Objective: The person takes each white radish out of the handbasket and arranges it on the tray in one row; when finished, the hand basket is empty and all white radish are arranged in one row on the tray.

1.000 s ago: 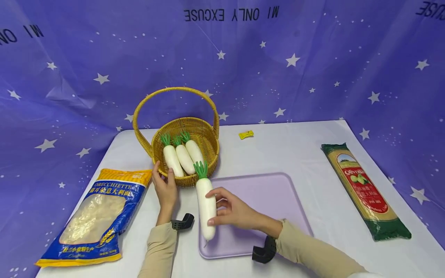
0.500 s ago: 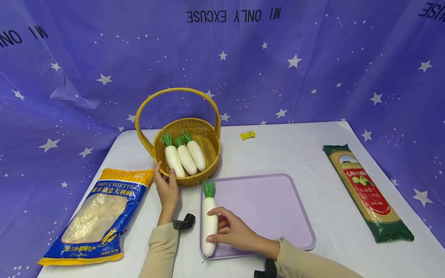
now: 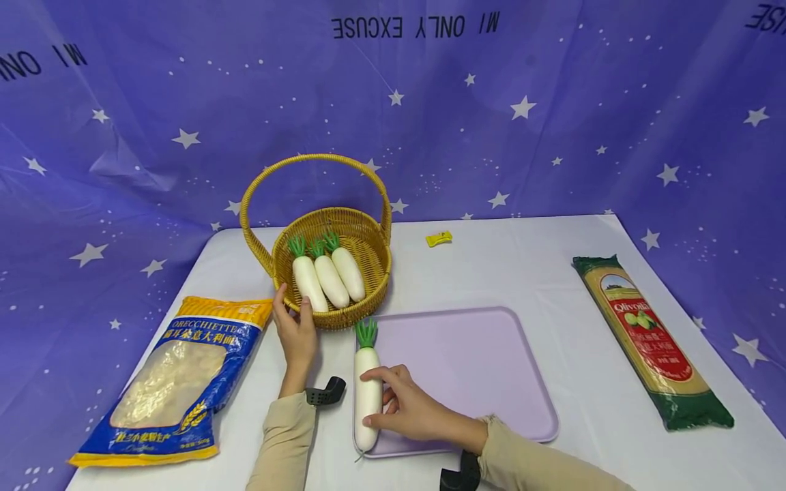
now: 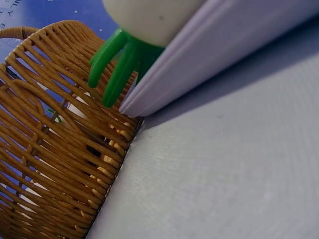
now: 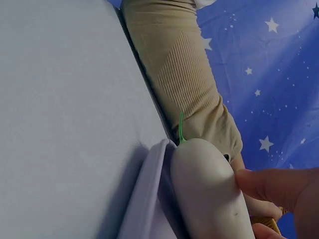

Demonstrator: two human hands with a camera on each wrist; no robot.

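At the tray's left edge my right hand (image 3: 414,408) pinches a white radish (image 3: 368,389) between thumb and fingers. The radish lies lengthwise along the lilac tray (image 3: 467,375), its green leaf tuft toward the basket and its thin root tip over the near rim. In the right wrist view the radish's root end (image 5: 207,184) shows beside the tray wall, with my thumb on its side. My left hand (image 3: 297,344) rests with extended fingers against the front of the wicker basket (image 3: 374,293). Inside the basket, three more white radishes (image 3: 330,279) lie side by side.
A blue and yellow bag of orecchiette (image 3: 166,382) lies on the left, near my left forearm. On the right is a long pasta packet (image 3: 651,341). A small yellow wrapped candy (image 3: 439,239) sits near the back edge. The basket's tall handle (image 3: 316,157) arches upward.
My right hand has brought the radish down and toward me, from in front of the basket onto the tray's left side. The left hand has stayed at the basket.
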